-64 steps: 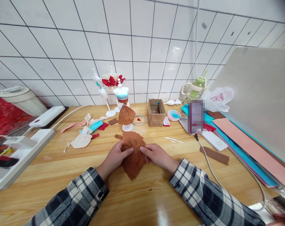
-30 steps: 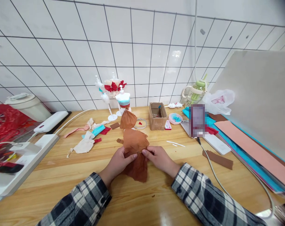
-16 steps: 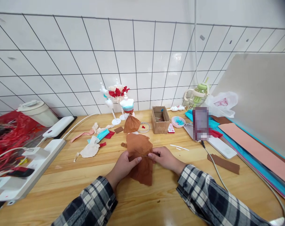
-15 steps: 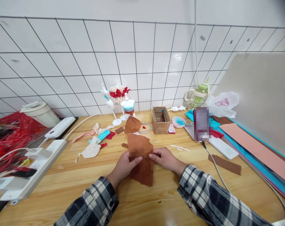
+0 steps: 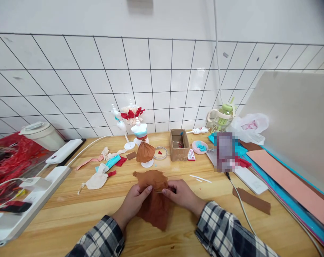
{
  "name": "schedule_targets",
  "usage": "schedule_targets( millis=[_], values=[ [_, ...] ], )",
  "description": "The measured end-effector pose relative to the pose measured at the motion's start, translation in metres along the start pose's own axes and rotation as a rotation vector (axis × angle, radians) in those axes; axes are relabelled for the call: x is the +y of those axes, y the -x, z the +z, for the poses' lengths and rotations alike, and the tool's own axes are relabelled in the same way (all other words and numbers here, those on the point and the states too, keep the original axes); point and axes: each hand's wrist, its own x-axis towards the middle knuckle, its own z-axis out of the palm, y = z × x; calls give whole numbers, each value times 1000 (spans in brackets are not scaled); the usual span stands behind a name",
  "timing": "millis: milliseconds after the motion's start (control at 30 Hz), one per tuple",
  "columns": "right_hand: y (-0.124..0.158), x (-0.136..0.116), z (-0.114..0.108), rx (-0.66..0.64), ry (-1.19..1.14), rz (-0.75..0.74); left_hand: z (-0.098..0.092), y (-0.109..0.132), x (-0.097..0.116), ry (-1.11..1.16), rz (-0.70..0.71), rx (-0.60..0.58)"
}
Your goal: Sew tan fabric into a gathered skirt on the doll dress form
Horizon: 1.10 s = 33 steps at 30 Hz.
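Both hands hold one piece of thin, wrinkled brown crepe paper (image 5: 153, 210) above the table. My left hand (image 5: 135, 200) is closed on its left side, thumb on top. My right hand (image 5: 181, 194) pinches its right edge at the middle. Between the thumbs the piece is gathered at a narrow waist; one part spreads beyond the hands and a longer part hangs toward me. Straight ahead stands a small white doll form (image 5: 139, 128) in a light blue and white top with a red waistband and a brown skirt (image 5: 145, 151).
Two other dressed forms (image 5: 121, 125) stand behind. Scraps (image 5: 97, 180) lie left, white strips (image 5: 200, 178) right. A cardboard box (image 5: 179, 153), pink dish (image 5: 196, 148), and wire ring (image 5: 165, 153) sit ahead. A power strip (image 5: 36, 203) borders the left; coloured sheets (image 5: 292, 175) the right.
The view has tilted up a little, so the table sits lower in the picture. Both hands keep hold of the brown crepe paper, whose far part now lies slightly flatter.
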Motion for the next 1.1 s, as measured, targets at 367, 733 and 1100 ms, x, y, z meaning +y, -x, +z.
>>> schedule_targets(
  millis=[367,733,1100],
  values=[
    [32,-7,4,-20,23,-79,12,8,15,-25,-3,15],
    [30,6,4,89,97,-18,11,13,6,-71,107,-64],
    [21,-10,5,132,124,-47,-10,3,6,-124,-26,-15]
  ],
)
